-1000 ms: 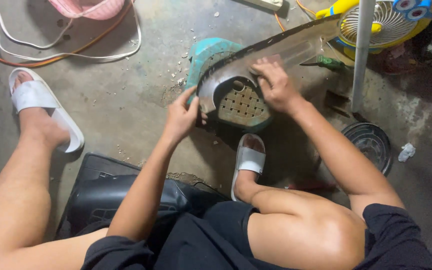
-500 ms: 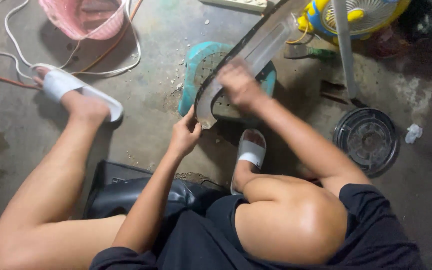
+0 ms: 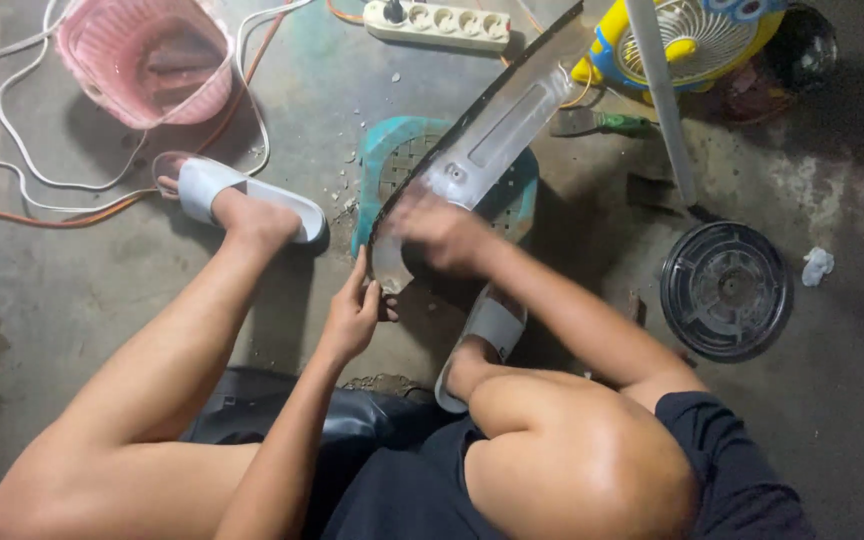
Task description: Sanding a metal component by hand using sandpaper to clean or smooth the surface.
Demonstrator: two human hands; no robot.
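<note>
Grey metal chainsaw bar [image 3: 497,130] lies across a teal plastic stool [image 3: 402,150], its long axis running from the near-left end up toward the far right. The left hand [image 3: 352,315] pinches its near end, fingers closed. The right hand [image 3: 442,235] rests blurred on top; I cannot tell its fingers.

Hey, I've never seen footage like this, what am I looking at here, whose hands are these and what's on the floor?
This is one picture from a camera worn on a person's head, looking down at their own legs and bare hands. They sit low over a concrete floor. The left hand steadies the near end of a long metal chainsaw bar, which rests on a small teal stool. The right hand, blurred, lies on the bar. Around it: a pink basket, a power strip, white and orange cables, a yellow fan and a round black grille.
</note>
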